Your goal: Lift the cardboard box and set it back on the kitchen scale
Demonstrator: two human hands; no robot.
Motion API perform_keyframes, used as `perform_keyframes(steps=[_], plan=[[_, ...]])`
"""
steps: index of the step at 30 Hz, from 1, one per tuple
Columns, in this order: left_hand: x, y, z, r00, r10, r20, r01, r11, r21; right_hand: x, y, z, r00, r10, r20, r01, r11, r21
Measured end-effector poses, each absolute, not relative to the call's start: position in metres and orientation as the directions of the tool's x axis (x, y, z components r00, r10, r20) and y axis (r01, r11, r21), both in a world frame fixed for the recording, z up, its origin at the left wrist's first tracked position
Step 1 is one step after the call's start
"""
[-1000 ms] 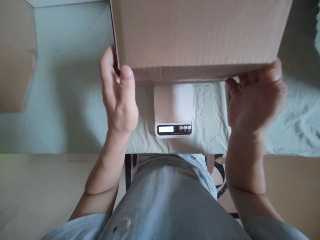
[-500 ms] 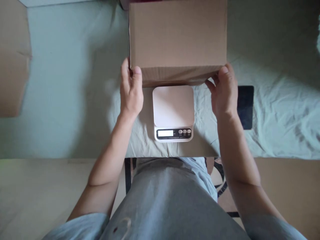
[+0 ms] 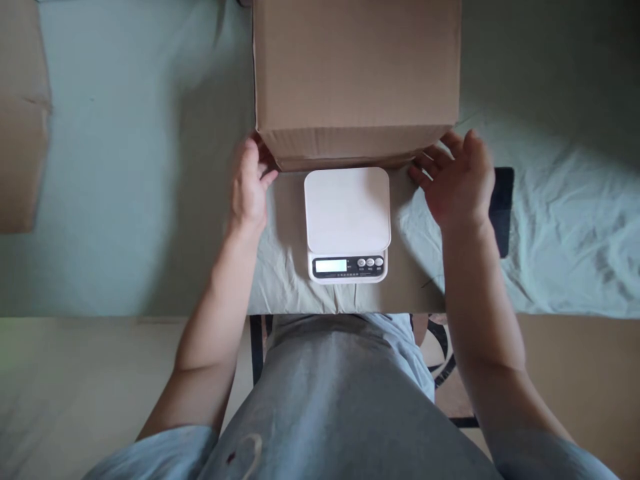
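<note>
A plain brown cardboard box [image 3: 356, 73] rests on the pale green sheet [image 3: 125, 167], just beyond a white digital kitchen scale [image 3: 347, 213] whose platform is bare. My left hand [image 3: 247, 187] is at the box's near left corner, fingertips against its lower edge and thumb off it. My right hand [image 3: 463, 180] is by the near right corner with fingers spread, at most brushing the box. Neither hand grips anything.
A dark flat phone-like slab [image 3: 504, 208] lies on the sheet, partly behind my right hand. Another cardboard box [image 3: 20, 120] sits at the far left. Brown cardboard [image 3: 575, 373] and a patterned mat [image 3: 440, 353] cover the floor at my legs.
The box has come down and away from the camera and now sits behind the scale. Both hands have loosened from its near corners; the right hand has opened.
</note>
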State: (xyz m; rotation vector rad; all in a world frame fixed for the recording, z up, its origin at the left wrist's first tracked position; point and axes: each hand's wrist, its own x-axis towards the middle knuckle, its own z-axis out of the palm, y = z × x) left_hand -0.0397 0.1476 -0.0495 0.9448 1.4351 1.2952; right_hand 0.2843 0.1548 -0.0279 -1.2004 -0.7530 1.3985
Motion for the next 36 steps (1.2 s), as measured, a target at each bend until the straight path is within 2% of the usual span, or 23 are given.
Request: perform_keyframes(steps=[5,14,19,23,30,36], plan=[[-0.025,0.141,-0.024,-0.224,0.974,-0.022,0.085,0.042,0.995,0.259,0.148,0.001,0.095,0.984,-0.153,-0.235,-0.127,-0.963],[-0.014,0.105,0.042,-0.237,0.960,0.146,0.021,-0.145,0.989,0.256,0.119,0.060,0.100,0.995,-0.012,-0.165,0.005,-0.986],[-0.014,0.060,0.058,-0.211,0.973,0.092,0.073,-0.079,0.994,0.261,0.065,0.063,0.147,0.989,0.006,-0.131,0.025,-0.991],[-0.013,0.032,0.051,-0.212,0.974,0.073,0.131,-0.046,0.990,0.261,0.038,0.049,0.154,0.988,-0.029,-0.134,-0.009,-0.991],[-0.015,0.014,0.038,-0.258,0.965,-0.047,0.122,0.081,0.989,0.257,0.025,0.033,0.142,0.986,-0.082,-0.132,-0.064,-0.989],[-0.017,0.014,0.031,-0.276,0.961,0.002,0.174,0.047,0.984,0.261,0.023,0.024,0.134,0.988,-0.080,-0.090,-0.068,-0.994]])
